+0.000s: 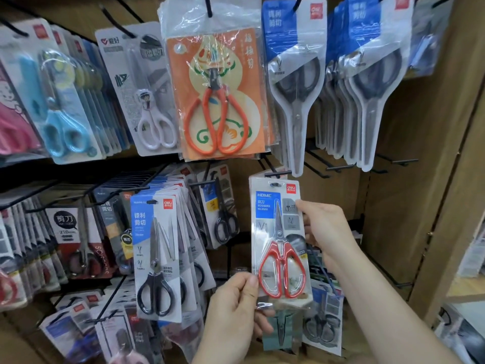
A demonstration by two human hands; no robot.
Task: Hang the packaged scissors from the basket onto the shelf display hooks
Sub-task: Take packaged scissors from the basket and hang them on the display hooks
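A pack of red-handled scissors (pixel 279 240) with a blue HOME label is held upright in front of the shelf. My left hand (pixel 233 313) pinches its lower left corner with thumb and fingers. My right hand (pixel 325 232) grips its right edge near the top. The pack's hang hole sits just below the tip of a black display hook (pixel 277 173); whether the hook passes through the hole I cannot tell. The basket is out of view.
Hooks around hold several other scissor packs: orange-handled ones (pixel 217 101) above, grey ones (pixel 296 82) at upper right, black-handled ones (pixel 157 258) to the left. Bare black hooks (pixel 341 168) stick out to the right. A wooden side panel (pixel 433 179) bounds the shelf on the right.
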